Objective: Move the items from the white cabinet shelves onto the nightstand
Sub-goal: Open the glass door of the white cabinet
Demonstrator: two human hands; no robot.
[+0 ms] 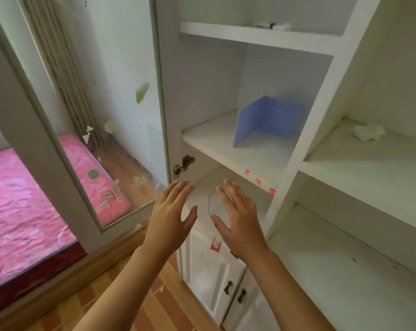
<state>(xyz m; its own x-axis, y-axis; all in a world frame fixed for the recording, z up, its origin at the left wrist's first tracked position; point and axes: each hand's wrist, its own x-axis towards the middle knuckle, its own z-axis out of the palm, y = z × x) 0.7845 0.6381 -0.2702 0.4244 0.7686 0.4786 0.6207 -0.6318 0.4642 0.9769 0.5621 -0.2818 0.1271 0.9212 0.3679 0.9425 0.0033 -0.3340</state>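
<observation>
1. Nothing is gripped: the left hand (172,211) and the right hand (238,219) are held out flat, fingers straight and spread, palms turned away, near the front of the white cabinet (321,103).
2. At the far left, a bed with a pink cover (23,199) is seen through the glass door (66,130), which is swung open to the left of the shelves.
3. Both hands are raised before the lowest open compartment, where a pale flat hexagonal object (214,204) is partly hidden behind the right hand's fingers; what it is cannot be told, and no contact with it is visible.
4. On the middle shelf, above and farther back, a blue folder-like item (266,120) is stood open, well apart from the hands.
5. On the top shelf, small items (273,26), too blurred to be named, are left near the back.
6. In the right-hand section, a crumpled white thing (367,132) is lying on a shelf; the shelves below it are seen only in part.
7. The nightstand is not in view, so what has been placed on it cannot be judged.
8. Several items are judged to remain in the cabinet, so a good part of the work is left; the hexagonal object, nearest the hands, is the likely next pick.
</observation>
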